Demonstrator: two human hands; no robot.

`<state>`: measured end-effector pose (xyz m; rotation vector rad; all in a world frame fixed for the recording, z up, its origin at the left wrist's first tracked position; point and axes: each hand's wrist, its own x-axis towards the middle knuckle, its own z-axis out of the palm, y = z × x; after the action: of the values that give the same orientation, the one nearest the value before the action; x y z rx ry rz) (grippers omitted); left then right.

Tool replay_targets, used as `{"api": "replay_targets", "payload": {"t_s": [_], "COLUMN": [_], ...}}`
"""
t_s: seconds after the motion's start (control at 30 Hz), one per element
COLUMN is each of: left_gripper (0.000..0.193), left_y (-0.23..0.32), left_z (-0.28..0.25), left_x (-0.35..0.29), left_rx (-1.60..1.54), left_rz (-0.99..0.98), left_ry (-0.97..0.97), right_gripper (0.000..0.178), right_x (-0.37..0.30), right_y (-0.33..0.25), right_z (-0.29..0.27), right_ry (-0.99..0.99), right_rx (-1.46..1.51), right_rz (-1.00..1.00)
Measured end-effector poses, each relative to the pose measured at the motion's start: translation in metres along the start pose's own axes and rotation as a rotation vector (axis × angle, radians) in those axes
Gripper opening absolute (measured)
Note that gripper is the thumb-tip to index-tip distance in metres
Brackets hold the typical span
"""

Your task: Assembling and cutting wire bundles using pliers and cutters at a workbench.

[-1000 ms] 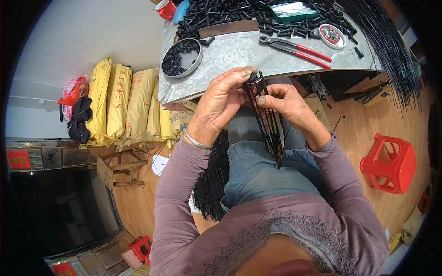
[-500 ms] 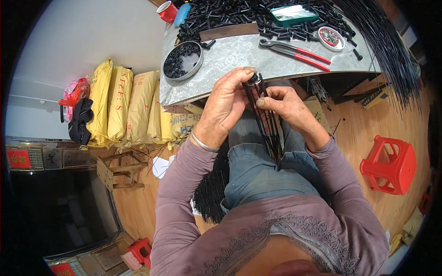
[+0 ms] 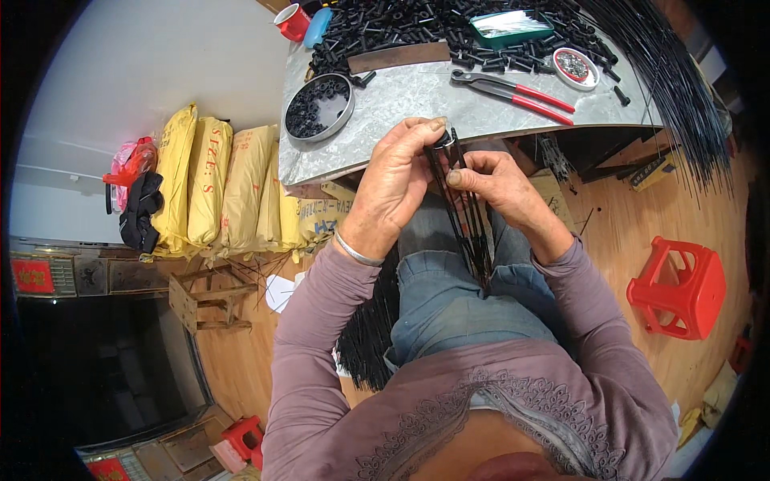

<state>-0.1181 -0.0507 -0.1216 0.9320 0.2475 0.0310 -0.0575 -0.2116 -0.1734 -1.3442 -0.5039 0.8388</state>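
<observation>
A black umbrella frame, its thin ribs folded together in a bundle, slants down from the table's edge to my lap. My left hand is closed round its top end, with the thumb pressing against the black hub. On the other side, my right hand pinches the ribs just below that hub between thumb and bent fingers. Exactly what the right fingertips hold among the ribs is too small to make out.
The grey table bears a heap of black plastic tubes, red-handled pincers, a round tin of black rings, a dish of small metal pieces and long black rods. A red stool stands at right, yellow sacks at left.
My left thumb and fingers have shifted very slightly at the top of the umbrella frame. Otherwise both hands and the frame keep almost the same place.
</observation>
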Motion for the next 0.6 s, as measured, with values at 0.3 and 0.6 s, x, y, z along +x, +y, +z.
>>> {"api": "replay_targets", "payload": {"t_s": [0.3, 0.6], "left_gripper": [0.019, 0.028], "left_y": [0.007, -0.003], "left_z": [-0.003, -0.002], "left_x": [-0.002, -0.008], "left_rx": [0.241, 0.381], "left_rz": [0.041, 0.218], "left_ry": [0.000, -0.017], "right_gripper": [0.028, 0.024], "right_x": [-0.002, -0.001], "right_y": [0.000, 0.005], "right_z": [0.005, 0.005], "right_ry": [0.043, 0.057], "right_rx": [0.035, 0.051], "right_rz": [-0.001, -0.029]}}
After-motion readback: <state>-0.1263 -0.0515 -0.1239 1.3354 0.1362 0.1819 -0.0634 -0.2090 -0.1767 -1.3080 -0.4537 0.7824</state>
